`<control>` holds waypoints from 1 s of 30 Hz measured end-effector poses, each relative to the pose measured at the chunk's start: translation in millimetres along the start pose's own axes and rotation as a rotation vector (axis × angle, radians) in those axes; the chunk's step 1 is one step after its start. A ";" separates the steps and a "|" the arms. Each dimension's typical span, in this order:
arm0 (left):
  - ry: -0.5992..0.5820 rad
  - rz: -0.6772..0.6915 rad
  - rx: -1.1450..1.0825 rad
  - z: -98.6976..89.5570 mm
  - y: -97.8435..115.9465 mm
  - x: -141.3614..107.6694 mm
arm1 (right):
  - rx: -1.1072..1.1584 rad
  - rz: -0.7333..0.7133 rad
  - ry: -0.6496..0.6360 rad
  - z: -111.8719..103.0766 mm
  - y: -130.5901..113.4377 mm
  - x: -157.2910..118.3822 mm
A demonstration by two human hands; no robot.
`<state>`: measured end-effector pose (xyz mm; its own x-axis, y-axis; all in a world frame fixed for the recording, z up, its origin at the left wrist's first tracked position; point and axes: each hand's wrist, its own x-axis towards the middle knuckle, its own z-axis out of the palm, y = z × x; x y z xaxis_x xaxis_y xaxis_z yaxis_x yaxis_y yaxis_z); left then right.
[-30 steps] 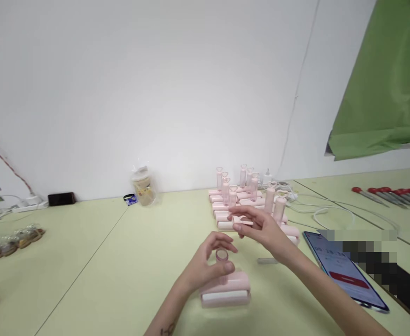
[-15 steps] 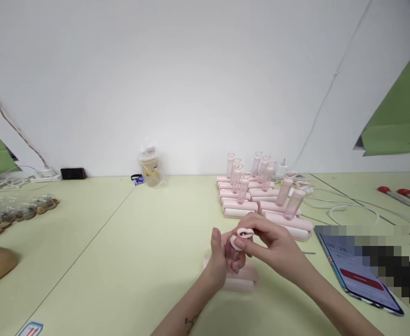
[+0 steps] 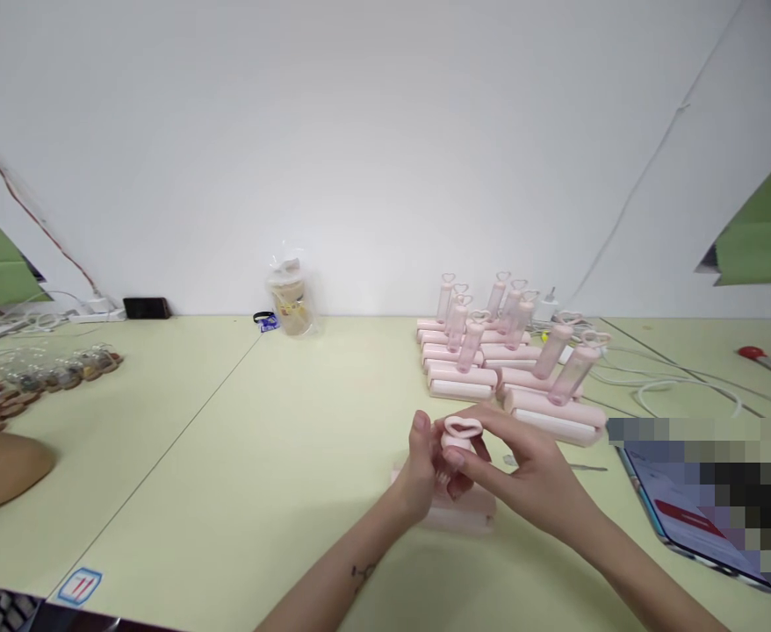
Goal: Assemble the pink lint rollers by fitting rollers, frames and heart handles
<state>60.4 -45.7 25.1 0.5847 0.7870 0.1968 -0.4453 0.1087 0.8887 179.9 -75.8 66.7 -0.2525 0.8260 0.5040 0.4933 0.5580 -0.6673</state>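
My left hand (image 3: 415, 478) is wrapped round a small pink tube, whose clear body is mostly hidden by my fingers. With thumb and fingers, my right hand (image 3: 527, 461) grips its pink cap (image 3: 457, 441), topped by a heart-shaped loop. Just beneath both hands lies a pink-and-white roller-shaped piece (image 3: 468, 520), partly covered by them. Beyond, several matching pink-and-white pieces (image 3: 464, 389) lie in two columns, with clear pink tubes (image 3: 573, 376) with heart loops standing on them.
A phone (image 3: 702, 518) lies at the right, with a thin metal tool (image 3: 583, 467) and white cables (image 3: 681, 384) close by. At the back stands a bagged cup (image 3: 291, 303). Small brown pieces (image 3: 13, 402) and another person's arm (image 3: 3, 470) are at the left.
The view has shifted slightly, bringing the table's front edge into sight at lower left. My right hand still grips the cap, and its heart loop now faces me more openly.
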 end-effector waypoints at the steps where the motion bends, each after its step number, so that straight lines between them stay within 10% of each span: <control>1: -0.011 0.001 0.007 -0.5 -0.2 0.0 | 0.001 -0.008 -0.002 0.1 -0.2 0.1; 30: 0.321 0.024 0.037 17.1 5.8 -7.9 | 0.368 -0.115 0.357 51.7 2.1 -8.2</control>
<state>64.8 -61.6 35.8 0.3284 0.9409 0.0826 -0.4276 0.0701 0.9012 140.0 -77.2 32.9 0.0433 0.7144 0.6984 0.1380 0.6881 -0.7124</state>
